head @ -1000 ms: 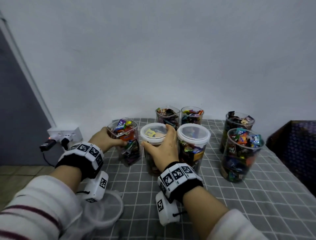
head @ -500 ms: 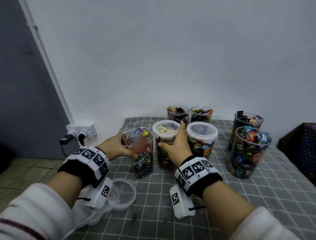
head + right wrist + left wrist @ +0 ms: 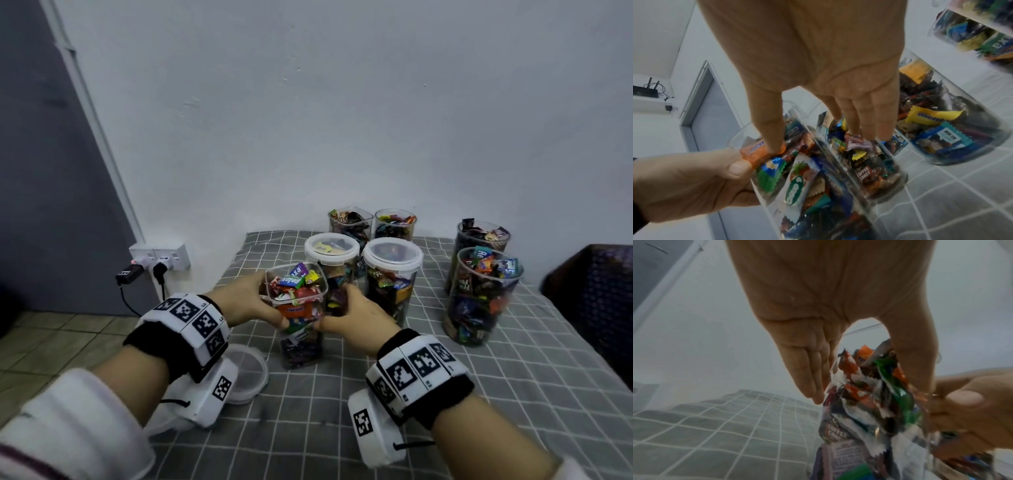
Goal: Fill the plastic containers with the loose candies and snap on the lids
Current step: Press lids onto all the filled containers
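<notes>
A square clear container (image 3: 296, 310) packed with wrapped candies stands lidless near the cloth's left front. My left hand (image 3: 262, 303) grips its left side, thumb on the near face. My right hand (image 3: 344, 313) grips its right side: the thumb presses the near wall and the fingers (image 3: 869, 129) reach down between it and a lidded container (image 3: 331, 251) behind. In the left wrist view the candies (image 3: 869, 402) fill the gap between my fingers and thumb. I cannot tell whether the base touches the cloth. A loose clear lid (image 3: 247, 373) lies under my left wrist.
A second lidded container (image 3: 392, 260) stands right of the first. Two lidless filled ones (image 3: 350, 221) (image 3: 395, 224) are at the back and two tall round ones (image 3: 483, 236) (image 3: 484, 294) on the right. A dark basket (image 3: 596, 294) sits at the right edge and a wall socket (image 3: 159, 257) to the left.
My right hand left the lidded container and took the lidless square one from the right. That container has come toward me, away from the row. My head has tilted up and left.
</notes>
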{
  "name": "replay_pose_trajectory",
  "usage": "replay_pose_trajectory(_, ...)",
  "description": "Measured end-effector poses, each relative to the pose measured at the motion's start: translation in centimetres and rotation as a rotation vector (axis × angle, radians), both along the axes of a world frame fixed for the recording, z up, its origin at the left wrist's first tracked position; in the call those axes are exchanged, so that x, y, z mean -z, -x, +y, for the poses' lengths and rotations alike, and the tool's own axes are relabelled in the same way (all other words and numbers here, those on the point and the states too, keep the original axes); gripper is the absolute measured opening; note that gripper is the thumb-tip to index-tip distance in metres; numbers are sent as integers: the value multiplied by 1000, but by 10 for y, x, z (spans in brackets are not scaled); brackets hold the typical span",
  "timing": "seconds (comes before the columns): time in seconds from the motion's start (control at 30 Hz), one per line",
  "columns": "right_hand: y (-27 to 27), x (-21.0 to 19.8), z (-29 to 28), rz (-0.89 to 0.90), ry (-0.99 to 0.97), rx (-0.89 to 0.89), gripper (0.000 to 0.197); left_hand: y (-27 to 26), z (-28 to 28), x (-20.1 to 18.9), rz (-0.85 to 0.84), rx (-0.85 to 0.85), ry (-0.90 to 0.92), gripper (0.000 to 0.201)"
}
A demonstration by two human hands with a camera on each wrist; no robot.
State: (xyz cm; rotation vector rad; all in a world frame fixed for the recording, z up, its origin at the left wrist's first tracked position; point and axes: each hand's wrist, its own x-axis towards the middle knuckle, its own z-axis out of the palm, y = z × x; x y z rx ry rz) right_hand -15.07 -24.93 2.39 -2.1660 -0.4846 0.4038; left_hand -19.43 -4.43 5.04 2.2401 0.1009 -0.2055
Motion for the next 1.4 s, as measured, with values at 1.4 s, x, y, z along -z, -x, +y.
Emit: replay_pose_trajectory(1.4, 31, 14, -77, 72, -320, -117, 89, 81, 51, 24, 583, -81, -801, 115)
